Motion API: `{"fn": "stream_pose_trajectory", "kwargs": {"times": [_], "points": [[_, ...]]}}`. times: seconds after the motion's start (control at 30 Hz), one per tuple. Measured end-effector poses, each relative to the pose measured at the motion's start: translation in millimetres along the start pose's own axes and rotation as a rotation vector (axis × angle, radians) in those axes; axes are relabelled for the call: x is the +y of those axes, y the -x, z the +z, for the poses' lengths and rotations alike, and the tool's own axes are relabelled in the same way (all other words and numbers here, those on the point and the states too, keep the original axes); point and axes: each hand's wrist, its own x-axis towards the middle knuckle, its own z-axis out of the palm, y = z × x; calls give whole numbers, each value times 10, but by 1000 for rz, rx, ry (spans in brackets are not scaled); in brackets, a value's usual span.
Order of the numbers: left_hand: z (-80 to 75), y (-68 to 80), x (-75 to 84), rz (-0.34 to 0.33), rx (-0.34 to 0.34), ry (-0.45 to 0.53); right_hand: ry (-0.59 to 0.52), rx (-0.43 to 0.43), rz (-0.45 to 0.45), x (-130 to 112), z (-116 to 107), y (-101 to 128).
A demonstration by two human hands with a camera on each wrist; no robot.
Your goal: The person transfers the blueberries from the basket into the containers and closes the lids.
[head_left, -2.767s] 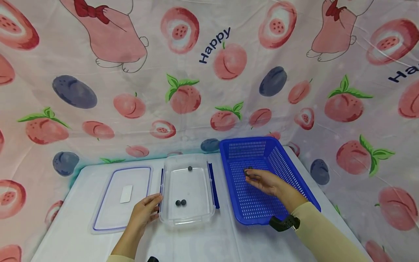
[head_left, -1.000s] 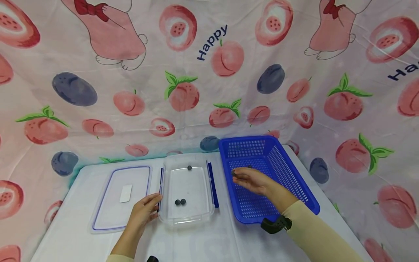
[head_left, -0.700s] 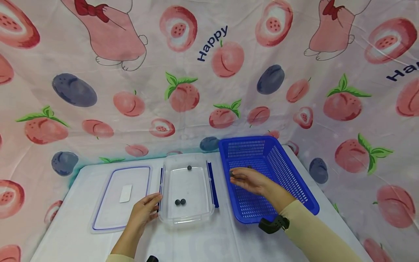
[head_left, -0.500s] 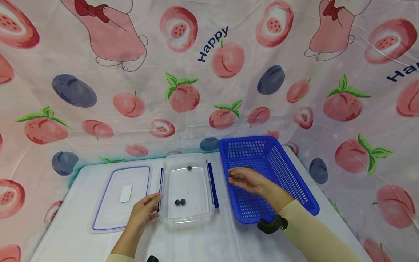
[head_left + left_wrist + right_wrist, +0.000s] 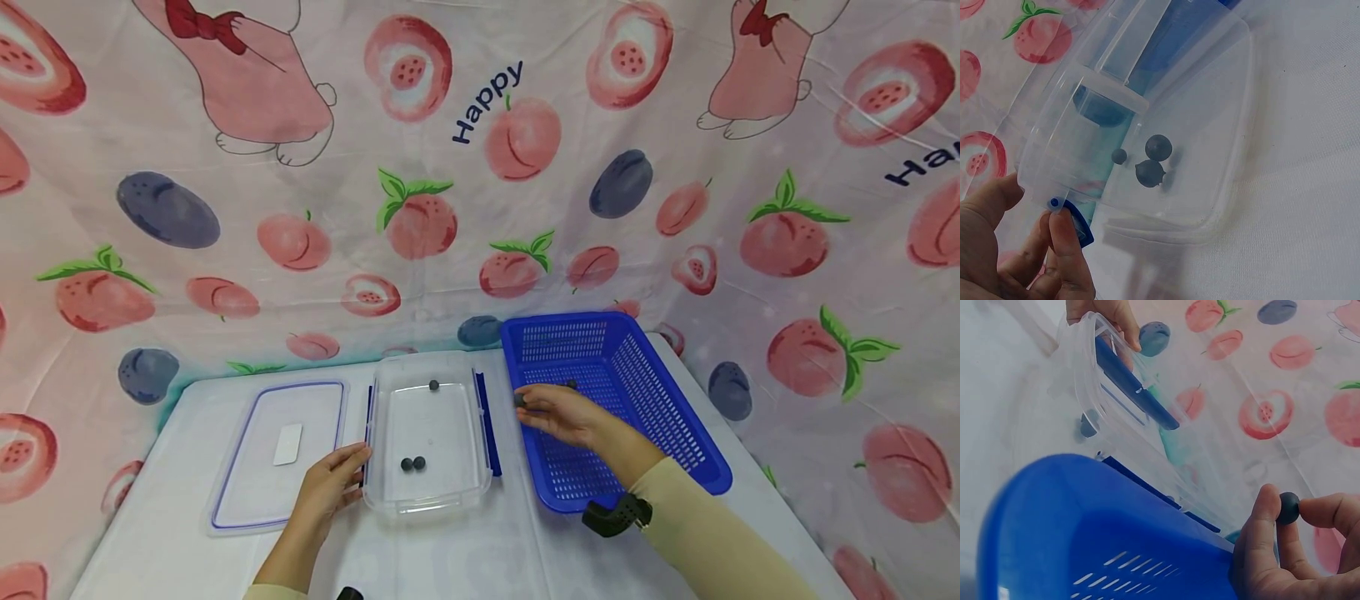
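My right hand (image 5: 566, 414) pinches one small dark ball (image 5: 519, 401) between thumb and fingertips (image 5: 1269, 503). The ball sits at the tips of those fingers, above the left wall of the blue basket (image 5: 645, 467), which lies under my palm. A second dark ball (image 5: 572, 384) rests in the basket just beyond my knuckles.

My left hand (image 5: 330, 487) grips the near left edge of the clear box (image 5: 427, 505), its thumb (image 5: 1066, 240) pressed on the blue latch (image 5: 1072, 219). Three dark balls (image 5: 413, 463) lie inside the box to the right of this hand: two touching near my fingers, one at the far end. The box lid (image 5: 247, 521) lies flat just left of my left hand.
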Motion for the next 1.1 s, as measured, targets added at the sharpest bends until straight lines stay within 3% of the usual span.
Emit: {"fn": "stream_pose_trajectory", "kwargs": {"times": [1.1], "points": [[8, 30, -1, 3, 5, 6, -3, -16, 19, 46, 213, -72]]}}
